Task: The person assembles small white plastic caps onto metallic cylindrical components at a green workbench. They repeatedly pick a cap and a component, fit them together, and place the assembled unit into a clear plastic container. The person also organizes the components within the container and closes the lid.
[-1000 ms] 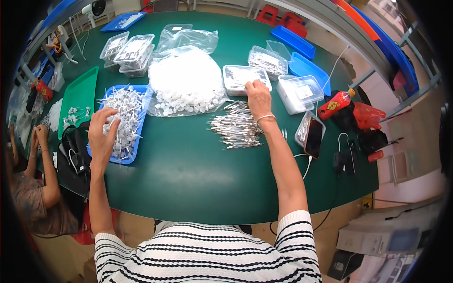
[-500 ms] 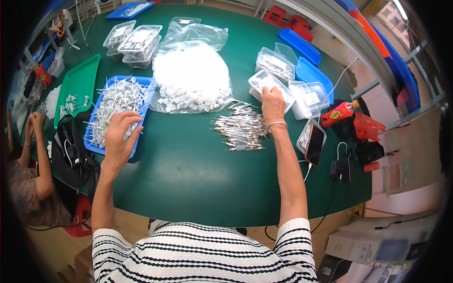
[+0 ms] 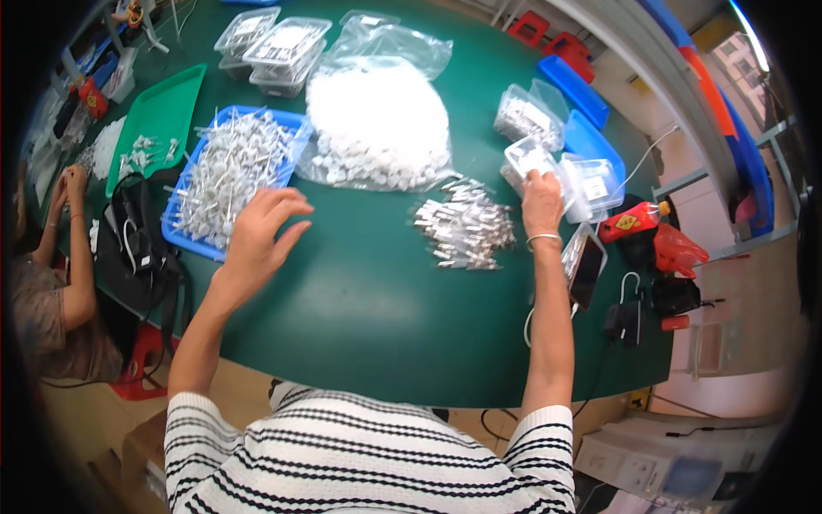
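My right hand (image 3: 542,204) has its fingers curled over the near end of a clear plastic box (image 3: 529,156) with a white label. Just left of that hand, a loose pile of thin metallic rods with pale ends (image 3: 463,224) lies on the green table. My left hand (image 3: 264,230) hovers empty near the right front edge of a blue tray (image 3: 193,244), its thumb and fingers apart. White-headed pieces with thin stems (image 3: 231,176) are heaped in this tray. Beyond the hands, an open clear bag (image 3: 390,64) holds a mound of small white caps (image 3: 377,120).
Filled clear boxes (image 3: 287,47) are stacked far left; another box (image 3: 527,116) and blue trays (image 3: 574,90) stand far right. A phone (image 3: 587,272), red bottle (image 3: 629,223) and cables line the right side. At left, a co-worker's hands (image 3: 73,184) are beside a green tray (image 3: 163,111).
The whole view has shifted, moving the table's things mostly right and upward. My left hand has drawn off the blue tray toward the right. My right hand stays on the clear box.
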Available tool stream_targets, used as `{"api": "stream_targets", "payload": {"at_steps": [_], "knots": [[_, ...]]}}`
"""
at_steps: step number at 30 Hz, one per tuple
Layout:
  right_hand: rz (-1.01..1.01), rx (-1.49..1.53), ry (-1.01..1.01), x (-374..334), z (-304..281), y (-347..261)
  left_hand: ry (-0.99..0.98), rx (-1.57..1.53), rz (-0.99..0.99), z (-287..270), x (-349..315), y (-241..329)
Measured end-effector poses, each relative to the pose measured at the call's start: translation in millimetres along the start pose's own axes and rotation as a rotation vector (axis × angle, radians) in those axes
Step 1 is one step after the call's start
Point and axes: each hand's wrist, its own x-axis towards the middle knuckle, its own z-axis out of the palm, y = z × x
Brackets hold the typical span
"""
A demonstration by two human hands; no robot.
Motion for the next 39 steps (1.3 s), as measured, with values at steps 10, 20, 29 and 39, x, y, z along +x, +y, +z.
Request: {"api": "stream_targets", "payload": {"at_steps": [10, 20, 29, 39], "knots": [[-0.125, 0.411, 0.011, -16, 21, -38, -0.104, 0.044, 0.046, 79, 49, -7], [-0.207, 0.494, -0.142, -21, 34, -62, -0.027, 0.113, 0.075, 121, 65, -37], [-0.262, 0.427, -0.130, -41, 19, -56, -0.053, -0.010, 0.140, 145, 65, -4], [-0.006, 0.558, 0.067, -15, -21, -4, 0.126, -0.179, 0.128, 163, 64, -1]]}}
